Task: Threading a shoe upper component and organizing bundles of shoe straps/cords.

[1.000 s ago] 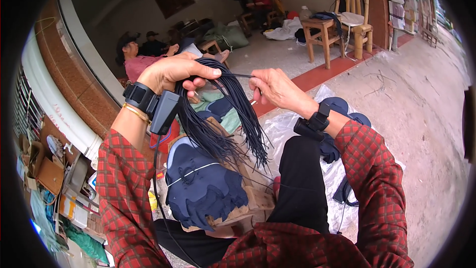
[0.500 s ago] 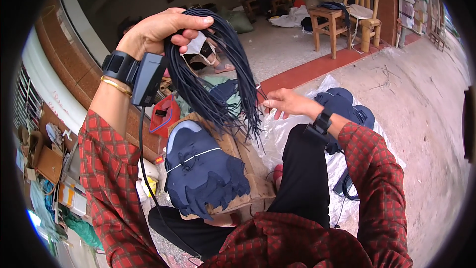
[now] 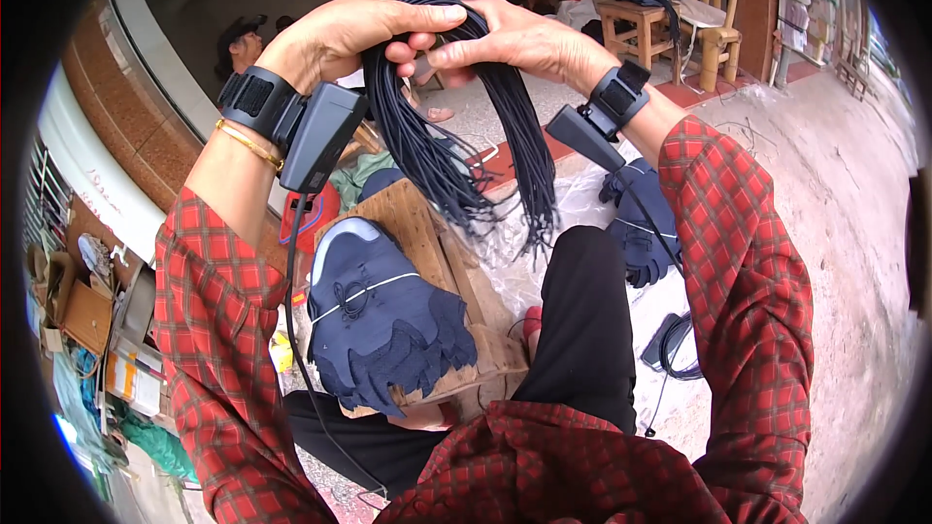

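Observation:
A thick bundle of thin dark-blue cords point(image 3: 524, 126) hangs folded over in the air in front of me, its loose ends dangling on both sides. My left hand point(image 3: 364, 34) is closed round the top of the bend, thumb laid across it. Close beside it, my right hand point(image 3: 519, 44) also grips the bundle, thumb on the near side and fingers behind. Below, a stack of dark-blue shoe uppers point(image 3: 388, 320), tied round with a white string, lies on a wooden bench point(image 3: 403, 209) between my knees.
More tied dark-blue pieces point(image 3: 646, 223) lie on clear plastic sheeting to the right, near a coiled black cable point(image 3: 677, 344). A red container point(image 3: 316, 218) sits left of the bench. Farther off are a wooden stool point(image 3: 636, 34), a bamboo chair point(image 3: 714, 19) and a seated person point(image 3: 238, 44).
My right hand has come up and left from beside the hanging ends and taken hold of the cord bundle near its top. The left hand has risen slightly, still gripping it.

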A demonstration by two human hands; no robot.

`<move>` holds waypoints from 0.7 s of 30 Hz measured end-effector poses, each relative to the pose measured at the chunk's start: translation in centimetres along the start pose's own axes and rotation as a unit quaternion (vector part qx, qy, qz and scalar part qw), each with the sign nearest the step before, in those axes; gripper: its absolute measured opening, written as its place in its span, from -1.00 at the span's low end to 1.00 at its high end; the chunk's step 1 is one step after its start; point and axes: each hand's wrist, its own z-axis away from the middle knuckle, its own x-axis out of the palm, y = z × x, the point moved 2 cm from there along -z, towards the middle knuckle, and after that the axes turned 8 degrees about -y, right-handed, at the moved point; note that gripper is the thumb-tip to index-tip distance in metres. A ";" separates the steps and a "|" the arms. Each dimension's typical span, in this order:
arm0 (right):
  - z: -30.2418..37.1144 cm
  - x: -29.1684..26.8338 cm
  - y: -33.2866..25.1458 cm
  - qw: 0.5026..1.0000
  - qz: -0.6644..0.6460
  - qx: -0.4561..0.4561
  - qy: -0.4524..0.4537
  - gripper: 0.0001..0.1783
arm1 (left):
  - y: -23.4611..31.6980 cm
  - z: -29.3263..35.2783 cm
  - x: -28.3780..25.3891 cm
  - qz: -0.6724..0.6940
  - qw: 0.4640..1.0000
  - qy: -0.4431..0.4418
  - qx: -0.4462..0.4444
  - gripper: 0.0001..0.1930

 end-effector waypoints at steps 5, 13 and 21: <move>-0.4 0.3 -1.0 0.988 0.050 0.113 0.093 -0.67 | -1.6 1.2 -0.6 0.047 0.998 0.003 -0.031 -0.62; -4.6 1.7 -2.9 0.952 0.305 0.011 0.020 -0.67 | -3.8 0.9 -1.6 0.046 0.997 0.001 0.068 -0.29; -6.5 0.7 -3.5 0.941 0.320 0.111 0.016 -0.67 | -4.6 2.1 -1.1 0.092 0.992 0.015 0.081 -0.30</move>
